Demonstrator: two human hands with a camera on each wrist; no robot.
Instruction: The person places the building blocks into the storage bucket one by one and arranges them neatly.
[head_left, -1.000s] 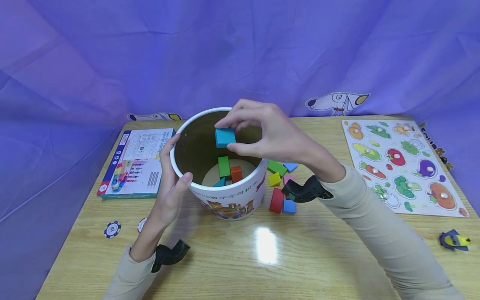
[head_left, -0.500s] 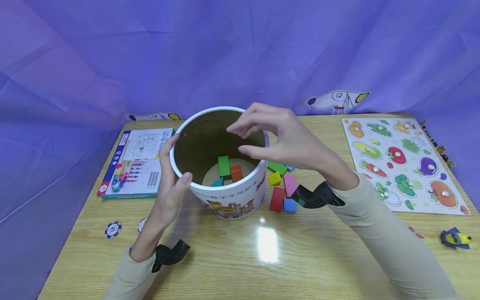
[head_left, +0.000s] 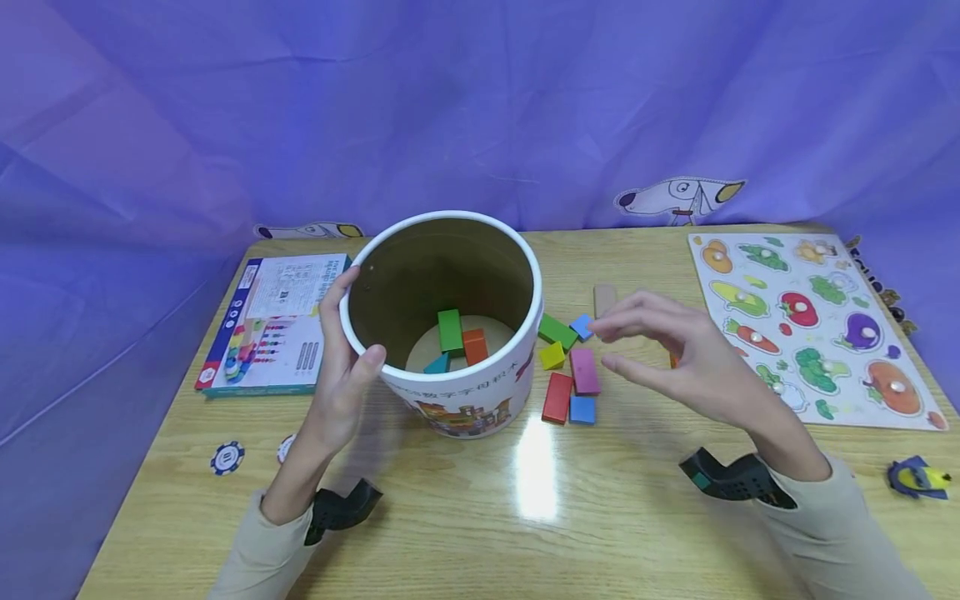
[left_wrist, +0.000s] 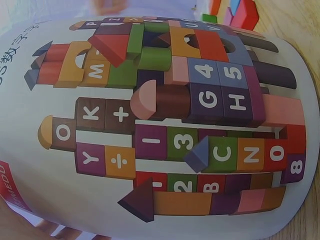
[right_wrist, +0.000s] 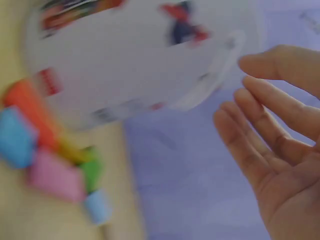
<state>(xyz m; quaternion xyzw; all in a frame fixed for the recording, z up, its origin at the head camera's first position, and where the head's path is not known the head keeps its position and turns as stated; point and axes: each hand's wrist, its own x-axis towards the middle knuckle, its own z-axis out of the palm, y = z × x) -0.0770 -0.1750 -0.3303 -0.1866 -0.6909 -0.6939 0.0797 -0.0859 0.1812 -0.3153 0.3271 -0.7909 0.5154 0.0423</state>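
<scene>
My left hand grips the left rim of a white printed bucket, thumb at the near edge and fingers along the outside. Inside, a green block, an orange block and a teal block lie on the bottom. To the bucket's right, my right hand hovers with fingers apart and nothing between them. Left of it lie loose blocks: red, blue, pink, yellow, green and a small blue one. An orange piece is mostly hidden behind that hand.
A flat boxed set lies left of the bucket, with poker chips nearer me. At right are a vegetable puzzle board and a small blue-and-yellow toy. A plain wooden block lies farther back.
My right hand let go of a teal block over the bucket, then moved right and toward me, out past the loose blocks. The left hand has kept its grip on the rim.
</scene>
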